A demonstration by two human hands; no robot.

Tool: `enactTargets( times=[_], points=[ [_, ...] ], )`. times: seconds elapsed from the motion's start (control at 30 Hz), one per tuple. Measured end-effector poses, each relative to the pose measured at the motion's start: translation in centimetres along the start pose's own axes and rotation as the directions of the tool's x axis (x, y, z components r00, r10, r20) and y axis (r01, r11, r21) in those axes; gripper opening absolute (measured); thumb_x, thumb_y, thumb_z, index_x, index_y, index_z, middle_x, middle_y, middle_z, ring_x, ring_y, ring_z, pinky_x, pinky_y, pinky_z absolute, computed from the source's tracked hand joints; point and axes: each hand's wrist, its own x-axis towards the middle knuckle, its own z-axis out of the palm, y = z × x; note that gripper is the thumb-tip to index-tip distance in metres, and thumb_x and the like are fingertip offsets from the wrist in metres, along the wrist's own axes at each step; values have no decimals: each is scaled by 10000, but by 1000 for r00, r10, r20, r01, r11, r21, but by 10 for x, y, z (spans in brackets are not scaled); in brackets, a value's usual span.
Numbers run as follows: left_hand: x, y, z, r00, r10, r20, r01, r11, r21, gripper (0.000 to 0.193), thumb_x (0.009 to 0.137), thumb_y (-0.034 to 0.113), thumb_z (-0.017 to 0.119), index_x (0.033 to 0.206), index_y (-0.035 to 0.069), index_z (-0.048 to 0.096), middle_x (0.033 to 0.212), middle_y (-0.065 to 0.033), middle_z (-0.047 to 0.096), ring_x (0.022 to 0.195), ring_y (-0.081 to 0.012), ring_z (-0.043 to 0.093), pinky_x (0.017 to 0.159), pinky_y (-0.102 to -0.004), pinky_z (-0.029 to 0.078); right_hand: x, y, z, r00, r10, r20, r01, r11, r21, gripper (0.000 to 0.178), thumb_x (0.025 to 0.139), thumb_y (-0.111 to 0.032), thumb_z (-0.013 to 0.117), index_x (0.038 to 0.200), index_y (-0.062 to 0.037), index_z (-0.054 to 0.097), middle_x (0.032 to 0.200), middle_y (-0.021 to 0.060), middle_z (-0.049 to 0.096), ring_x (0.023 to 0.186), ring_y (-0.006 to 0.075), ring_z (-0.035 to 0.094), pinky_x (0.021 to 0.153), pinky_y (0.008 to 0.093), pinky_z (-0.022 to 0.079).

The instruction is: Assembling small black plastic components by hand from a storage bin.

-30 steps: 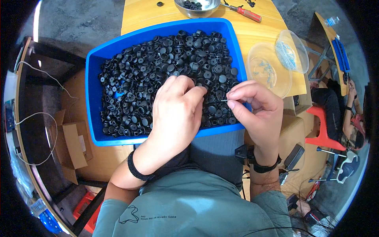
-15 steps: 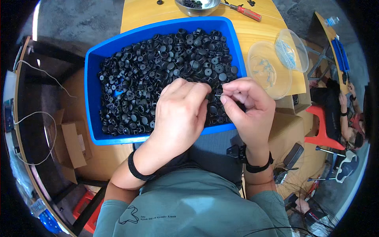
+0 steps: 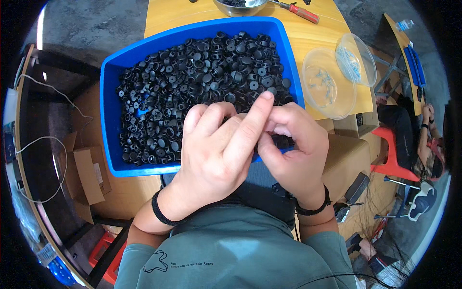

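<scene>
My two hands meet above the near right part of a blue plastic bin [image 3: 107, 115]. Small round black plastic parts [image 3: 192, 77], cap-like and ring-like, fill the bin in a heap. My left hand [image 3: 214, 147] is curled, its index finger stretched forward over the right fingertips; its thumb and whatever it grips are hidden under the hand. Pressed together against it, the thumb and fingers of my right hand [image 3: 301, 147] form a pinch. What lies in that pinch is covered by the left index finger.
Right of the bin stand two clear round plastic tubs, one [image 3: 308, 98] with a few small thin pieces, another [image 3: 371, 67] with more. A metal bowl [image 3: 240, 9] and red-handled screwdriver [image 3: 303, 13] lie beyond. A red stool [image 3: 392, 154] and another person's arm [image 3: 426, 115] are farther right.
Both hands have drawn nearer to me and closer together. The left index finger has stretched out over the right fingertips. The thin metallic piece seen at the right fingertips is now hidden.
</scene>
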Motion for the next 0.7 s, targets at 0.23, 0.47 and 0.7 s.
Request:
enactTargets(
  times=[0.23,0.47,0.7],
  points=[
    [-1,-3,-4,995,97,-11,-97,995,-28,612,561,-47,692,1157,-16,557,758,-44,601,671,-208,545,623,-326,398,0,4,-4,991,87,103,-99,989,114,304,687,51,624,973,-41,584,779,72,563,701,185,591,604,283,485],
    [-13,-2,-15,1000,3,-20,-9,944,-330,596,620,-3,722,1183,-11,523,817,-86,634,721,-238,570,665,-344,442,-2,6,-23,830,289,478,-536,651,538,378,753,-17,687,1106,-10,555,959,58,627,884,115,603,762,241,492],
    [-15,-11,-17,978,-177,110,208,791,-575,226,646,6,716,865,18,660,849,-101,625,762,-243,589,679,-327,467,1,3,-18,793,314,521,-606,491,626,472,735,-24,713,1161,5,511,918,79,649,874,109,606,740,235,491]
  ],
)
